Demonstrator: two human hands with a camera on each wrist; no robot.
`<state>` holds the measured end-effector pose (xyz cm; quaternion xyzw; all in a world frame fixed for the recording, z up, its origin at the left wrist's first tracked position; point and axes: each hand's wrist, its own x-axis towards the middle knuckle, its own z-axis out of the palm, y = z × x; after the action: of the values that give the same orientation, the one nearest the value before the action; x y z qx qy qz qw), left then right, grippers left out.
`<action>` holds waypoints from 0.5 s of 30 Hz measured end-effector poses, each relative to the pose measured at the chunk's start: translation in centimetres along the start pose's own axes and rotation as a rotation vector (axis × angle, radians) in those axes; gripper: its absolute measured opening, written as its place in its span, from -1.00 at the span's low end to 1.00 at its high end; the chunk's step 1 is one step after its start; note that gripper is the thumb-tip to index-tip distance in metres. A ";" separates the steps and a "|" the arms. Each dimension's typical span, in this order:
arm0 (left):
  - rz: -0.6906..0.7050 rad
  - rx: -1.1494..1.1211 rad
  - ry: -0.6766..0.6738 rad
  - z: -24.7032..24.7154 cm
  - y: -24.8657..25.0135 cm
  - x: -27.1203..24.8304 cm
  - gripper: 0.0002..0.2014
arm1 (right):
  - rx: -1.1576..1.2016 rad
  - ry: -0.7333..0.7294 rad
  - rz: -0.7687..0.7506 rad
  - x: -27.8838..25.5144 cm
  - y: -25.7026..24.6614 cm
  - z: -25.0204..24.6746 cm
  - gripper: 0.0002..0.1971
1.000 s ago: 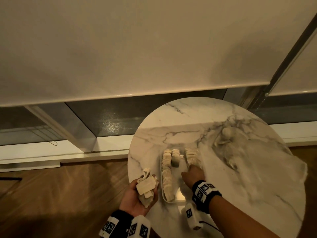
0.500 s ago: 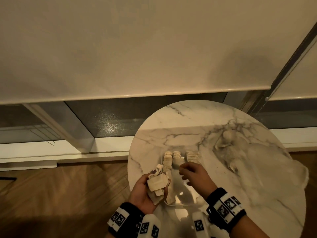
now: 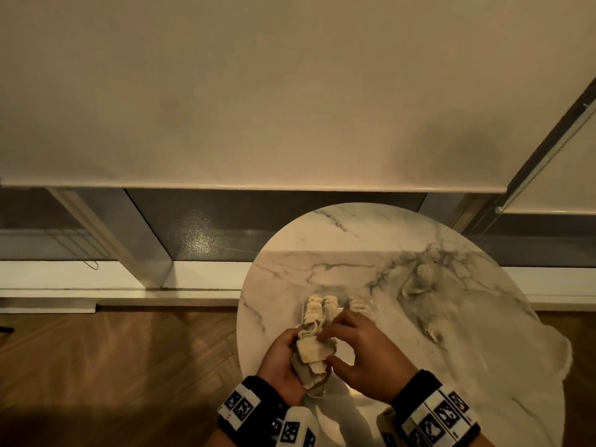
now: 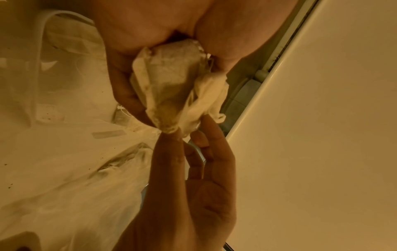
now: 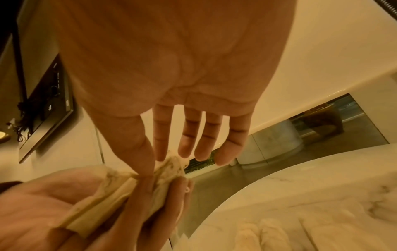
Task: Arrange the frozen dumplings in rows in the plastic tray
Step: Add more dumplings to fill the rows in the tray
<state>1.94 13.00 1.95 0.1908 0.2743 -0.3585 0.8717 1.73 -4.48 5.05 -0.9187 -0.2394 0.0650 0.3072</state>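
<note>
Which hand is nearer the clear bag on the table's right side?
Right. The right hand is between the clear bag and the left hand, which holds dumplings farther away.

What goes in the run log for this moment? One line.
left hand: holds dumplings | right hand: pinches one | tray: rows started | step: picking next

dim warm amber light | soft shadows | wide-angle edge bending | wrist views blurred

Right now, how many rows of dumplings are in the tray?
3: left row, middle row, right row, side by side at the far end of the tray. The left hand and right hand cover the near end; more may hide there.
</note>
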 end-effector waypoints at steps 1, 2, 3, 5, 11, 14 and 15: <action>-0.014 0.000 -0.010 0.0 0.0 -0.1 -0.68 | -0.007 0.000 -0.001 0.0 0.1 0.2 -0.67; -0.029 -0.010 -0.023 0.1 0.1 -0.2 -0.68 | -0.006 0.005 -0.004 0.0 0.2 0.4 -0.69; -0.038 -0.027 -0.032 0.3 0.1 -0.4 -0.68 | 0.004 0.015 -0.007 0.0 0.2 0.5 -0.72; -0.046 -0.057 -0.029 0.4 0.2 -0.6 -0.69 | 0.028 0.047 -0.019 0.1 0.3 0.6 -0.80; -0.102 -0.031 -0.010 -0.3 0.5 -0.3 -0.71 | 0.203 0.142 0.033 0.4 -0.2 0.3 -0.90; -0.095 -0.038 0.001 -0.5 0.4 0.0 -0.72 | 0.185 0.106 0.046 0.3 -0.3 0.2 -0.85; -0.090 -0.036 0.006 -0.6 0.4 0.0 -0.71 | 0.129 0.099 0.058 0.3 -0.1 0.4 -0.79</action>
<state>2.02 13.58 1.59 0.1639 0.2915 -0.3916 0.8572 1.85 -4.06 4.83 -0.9057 -0.1925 0.0437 0.3753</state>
